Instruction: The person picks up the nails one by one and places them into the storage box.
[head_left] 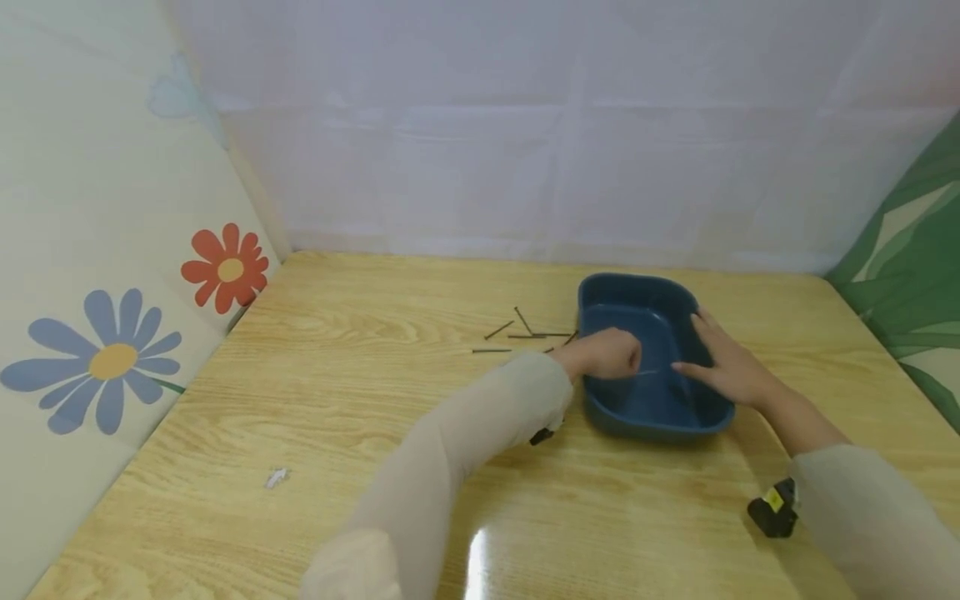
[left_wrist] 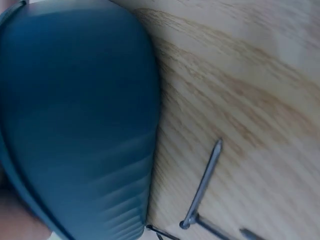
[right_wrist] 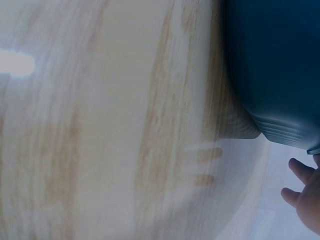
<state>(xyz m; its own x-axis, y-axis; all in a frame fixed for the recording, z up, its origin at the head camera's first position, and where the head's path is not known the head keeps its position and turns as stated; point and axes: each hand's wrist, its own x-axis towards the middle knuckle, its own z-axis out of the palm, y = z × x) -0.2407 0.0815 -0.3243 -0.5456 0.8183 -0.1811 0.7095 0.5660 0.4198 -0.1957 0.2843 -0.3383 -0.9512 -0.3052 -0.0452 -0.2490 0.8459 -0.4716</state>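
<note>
A deep blue plastic bin (head_left: 652,429) stands on the wooden table. My left hand (head_left: 611,354) reaches over its left wall, fingers curled above the inside. A thin pale streak shows in the bin beside those fingers; I cannot tell whether they hold anything. My right hand (head_left: 731,362) rests at the bin's right rim with fingers spread, the thumb over the inside. In the right wrist view, its straight fingers (right_wrist: 301,171) stick out past the rim. Several dark nails (head_left: 491,351) lie loose left of the bin; one nail (left_wrist: 204,182) shows closely in the left wrist view.
The wooden tabletop (head_left: 360,383) has a small white mark (head_left: 277,477) at its left. A pale curtain (head_left: 480,183) hangs along the back edge, with flower-patterned cloth (head_left: 97,208) on the left and leaf-patterned cloth (head_left: 911,250) on the right.
</note>
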